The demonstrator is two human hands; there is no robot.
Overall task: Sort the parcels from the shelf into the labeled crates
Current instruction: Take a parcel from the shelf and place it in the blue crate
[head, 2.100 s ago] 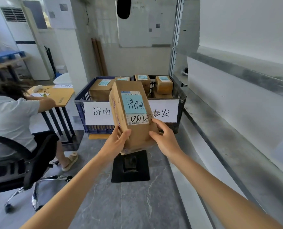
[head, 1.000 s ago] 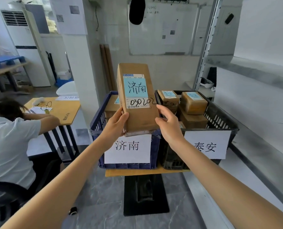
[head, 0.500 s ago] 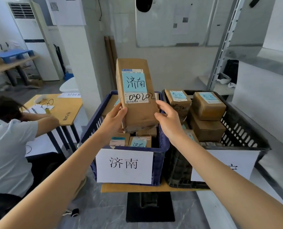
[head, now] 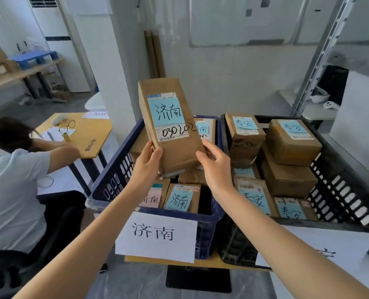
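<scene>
A tall brown cardboard parcel with a blue note reading 济南 and the number 030202 hangs upright over the blue crate. My left hand grips its lower left edge and my right hand grips its lower right edge. The blue crate carries a white sign 济南 and holds several parcels with the same blue note. To its right stands a black crate stacked with several parcels marked 泰安.
Both crates rest on a small wooden stand with a black base. A person in a light shirt sits at the left beside a wooden desk. A white pillar rises behind. A metal shelf frame stands at the right.
I have come closer to the crates, which now fill the lower view. The parcel, held in both hands throughout, has moved from in front of the crates to above the blue one.
</scene>
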